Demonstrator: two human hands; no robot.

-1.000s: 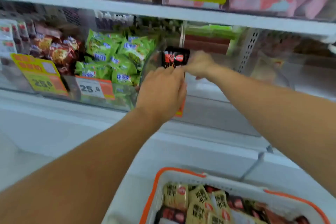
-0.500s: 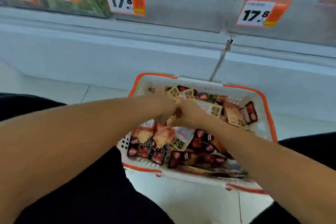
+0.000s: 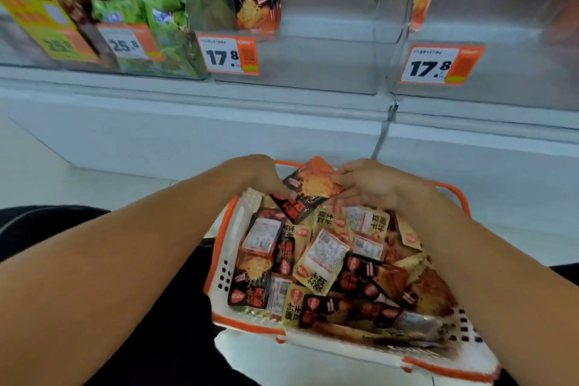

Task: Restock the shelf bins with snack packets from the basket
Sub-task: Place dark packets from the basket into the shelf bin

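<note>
Both hands, left hand (image 3: 266, 177) and right hand (image 3: 372, 186), pinch one black-orange snack packet (image 3: 308, 189) above the basket (image 3: 227, 238).

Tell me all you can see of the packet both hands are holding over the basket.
The packet is a flat, glossy black-and-orange sachet picturing a golden, crumbly snack, with a red logo and red lettering too blurred to read. It looks sealed and tilted, orange end up. The left hand grips its lower left edge; the right hand pinches its right edge. It is raised above the far end of the basket, over the other packets.
</note>
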